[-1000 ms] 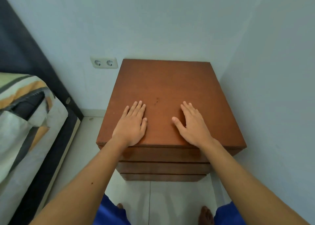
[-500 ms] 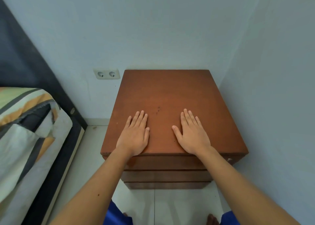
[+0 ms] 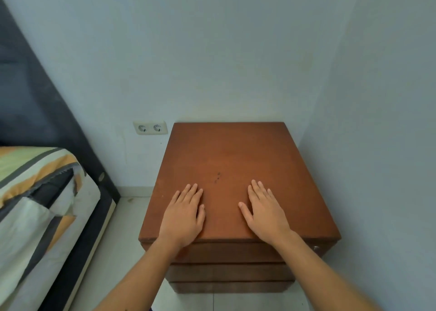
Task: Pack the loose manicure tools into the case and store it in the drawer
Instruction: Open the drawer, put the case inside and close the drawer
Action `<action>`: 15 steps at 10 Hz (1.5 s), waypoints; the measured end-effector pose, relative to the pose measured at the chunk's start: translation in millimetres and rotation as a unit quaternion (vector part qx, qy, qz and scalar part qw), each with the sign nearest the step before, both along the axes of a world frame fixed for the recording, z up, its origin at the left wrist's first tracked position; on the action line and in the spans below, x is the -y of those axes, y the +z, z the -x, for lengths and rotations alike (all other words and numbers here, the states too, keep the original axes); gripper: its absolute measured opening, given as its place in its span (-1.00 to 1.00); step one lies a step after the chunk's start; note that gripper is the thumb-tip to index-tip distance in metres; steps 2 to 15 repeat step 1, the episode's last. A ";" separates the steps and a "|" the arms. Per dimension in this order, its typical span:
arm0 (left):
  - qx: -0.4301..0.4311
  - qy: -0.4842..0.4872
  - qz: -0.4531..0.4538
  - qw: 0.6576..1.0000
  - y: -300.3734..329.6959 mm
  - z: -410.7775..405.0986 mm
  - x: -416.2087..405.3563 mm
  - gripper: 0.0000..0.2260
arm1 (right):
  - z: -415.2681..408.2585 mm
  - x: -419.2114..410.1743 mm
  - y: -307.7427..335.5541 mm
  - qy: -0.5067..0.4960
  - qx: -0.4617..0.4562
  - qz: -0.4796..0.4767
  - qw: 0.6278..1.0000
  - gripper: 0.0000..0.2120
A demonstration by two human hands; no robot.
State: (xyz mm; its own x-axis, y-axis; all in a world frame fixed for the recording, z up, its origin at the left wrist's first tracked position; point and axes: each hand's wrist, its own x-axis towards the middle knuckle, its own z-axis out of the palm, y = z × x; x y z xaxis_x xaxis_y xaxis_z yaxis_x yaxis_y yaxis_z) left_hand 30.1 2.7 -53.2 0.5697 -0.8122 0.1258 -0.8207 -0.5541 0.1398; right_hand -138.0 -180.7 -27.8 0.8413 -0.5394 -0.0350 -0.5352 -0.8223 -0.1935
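1. Brown wood is nearly all there is to work with: the tabletop [image 3: 231, 159] of a small bedside cabinet carries both hands and nothing else that I can see. The left hand [image 3: 182, 218] and the right hand [image 3: 266, 212] lie palm-down near its near edge, fingers straight, gripping nothing.

2. No manicure tools and no case show anywhere in view. Either they are already shut away in a drawer, or they lie out of view; the picture cannot settle which. The risk is taking the job as done, or not begun, on a guess.

3. Three drawer fronts stack below the near edge, and all look closed. The top drawer [image 3: 236, 251] shows only a small round fitting [image 3: 316, 248] at its far right, perhaps a lock or knob, too small to tell. With no clear handle, pulling at the wrong spot could make the fingers slip, or drag the light cabinet forward on the tiled floor [image 3: 118, 240].

4. If the drawer does need opening, both forearms cross its front, so it would strike the wrists unless the hands lift clear first.

5. The cabinet sits tight in a corner, a wall just beside its right side and a bed [image 3: 35, 204] well to the left. A small tool knocked off the right or far edge could drop into that narrow gap and be hard to fetch.
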 end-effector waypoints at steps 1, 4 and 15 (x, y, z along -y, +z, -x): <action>0.011 -0.021 0.061 0.998 -8.8 20.1 -26.1 -0.42 | 22.3 -14.6 25.7 0.064 -0.011 -0.034 0.997 -0.38; 0.011 -0.021 0.061 0.998 -8.8 20.1 -26.1 -0.42 | 22.3 -14.6 25.7 0.064 -0.011 -0.034 0.997 -0.38; 0.011 -0.021 0.061 0.998 -8.8 20.1 -26.1 -0.42 | 22.3 -14.6 25.7 0.064 -0.011 -0.034 0.997 -0.38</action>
